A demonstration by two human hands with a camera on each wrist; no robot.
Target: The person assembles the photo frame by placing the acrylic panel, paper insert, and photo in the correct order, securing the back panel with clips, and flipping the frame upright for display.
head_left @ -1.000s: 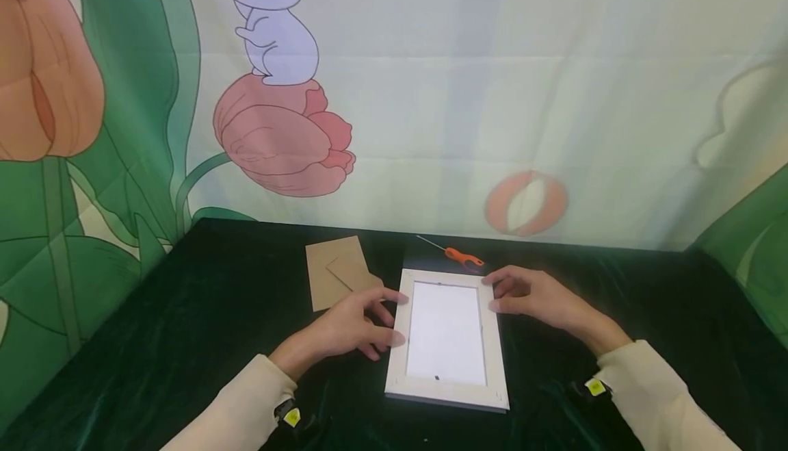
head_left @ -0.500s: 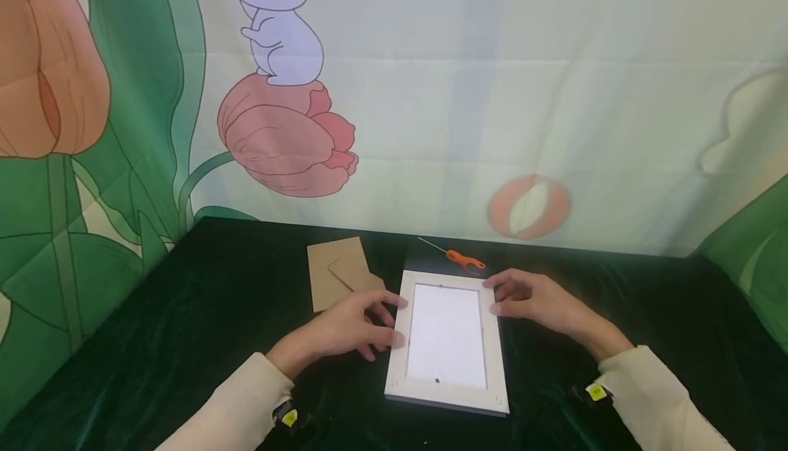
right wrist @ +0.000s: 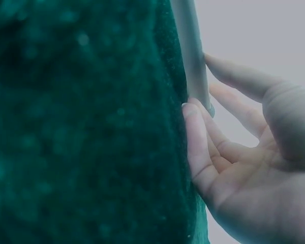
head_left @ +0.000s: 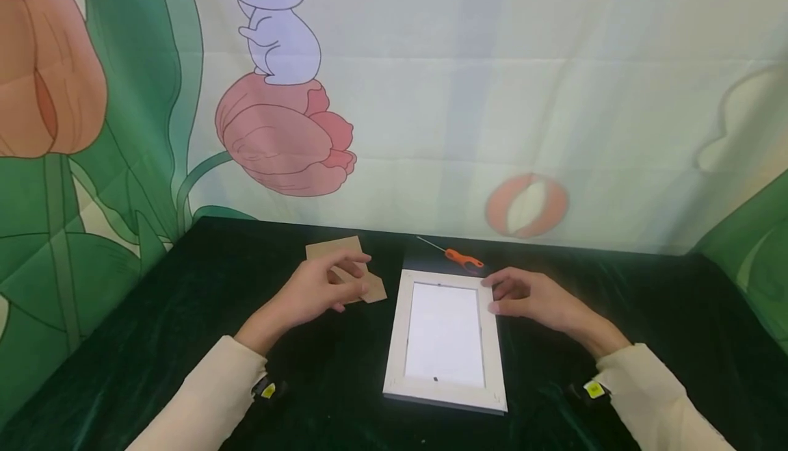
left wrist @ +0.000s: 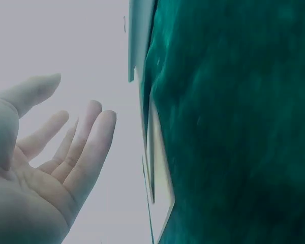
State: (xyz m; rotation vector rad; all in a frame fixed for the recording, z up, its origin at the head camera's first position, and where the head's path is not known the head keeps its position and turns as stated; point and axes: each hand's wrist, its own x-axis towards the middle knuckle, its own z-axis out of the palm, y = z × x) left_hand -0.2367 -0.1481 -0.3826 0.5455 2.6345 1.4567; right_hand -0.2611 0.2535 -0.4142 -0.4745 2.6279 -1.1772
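A white picture frame [head_left: 394, 341] lies back side up on the dark cloth, with a white sheet [head_left: 446, 334] in its opening. My right hand [head_left: 532, 300] holds the frame's right edge near the far corner. In the right wrist view, its thumb is on the frame's edge [right wrist: 191, 51] with the lower fingers beside it. Over two brown backing boards [head_left: 332, 248], left of the frame, is my left hand [head_left: 320, 287]. Its fingers are relaxed and spread, apart from the boards [left wrist: 162, 188] in the left wrist view. The hand covers part of both boards.
Behind the frame lies a screwdriver with an orange handle [head_left: 462, 257]. Part of a dark flat piece [head_left: 421, 256] shows beside it. Dark green velvet [head_left: 185, 314] covers the table, and a printed curtain [head_left: 418, 109] hangs at its back edge.
My left hand has let go of the frame's left edge and moved left and away over the brown boards. The right hand stays at the frame, which has hardly moved.
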